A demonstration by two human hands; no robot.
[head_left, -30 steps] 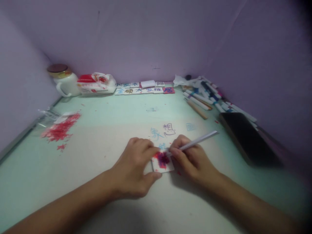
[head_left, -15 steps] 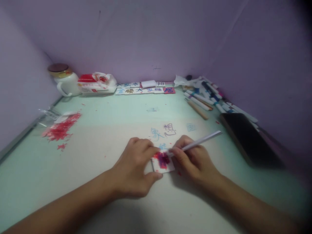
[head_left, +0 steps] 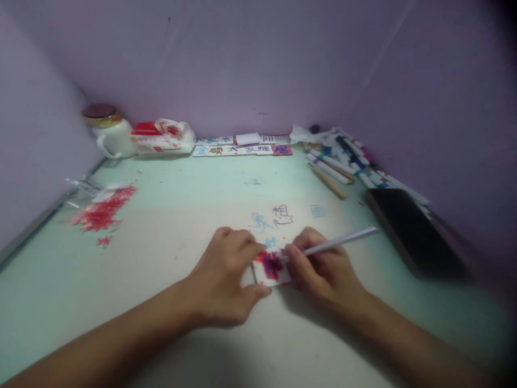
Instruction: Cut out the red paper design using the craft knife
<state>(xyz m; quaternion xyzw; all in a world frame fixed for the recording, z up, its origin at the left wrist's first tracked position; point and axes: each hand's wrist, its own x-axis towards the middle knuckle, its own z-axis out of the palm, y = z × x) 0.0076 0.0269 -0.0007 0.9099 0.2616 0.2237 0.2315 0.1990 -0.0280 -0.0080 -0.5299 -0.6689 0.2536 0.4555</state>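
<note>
A small white square tile (head_left: pixel 272 269), marked with red and purple patches, lies on the table in front of me. My left hand (head_left: pixel 226 275) grips it from the left, fingers at its far edge and thumb at its near edge. In my right hand (head_left: pixel 323 267), a thin whitish pen-shaped tool (head_left: pixel 343 238) is pinched between thumb and fingers. Its tip points left onto the tile's right part, and its rear end slants up to the right. Blur hides what kind of tip it has. Red crumbs lie around the tile.
Red shavings (head_left: pixel 107 210) lie by a clear plastic wrapper (head_left: pixel 83 188) at left. A white lidded mug (head_left: pixel 115 139), wipes pack (head_left: pixel 161 141) and rows of lettered tiles (head_left: pixel 232 150) line the back wall. Pens (head_left: pixel 329 168) and a dark phone (head_left: pixel 412 231) are at right.
The rear end of the pen-shaped tool has dropped and shifted right, and my right hand has moved slightly right. My left hand keeps its grip on the tile. The view has shifted slightly.
</note>
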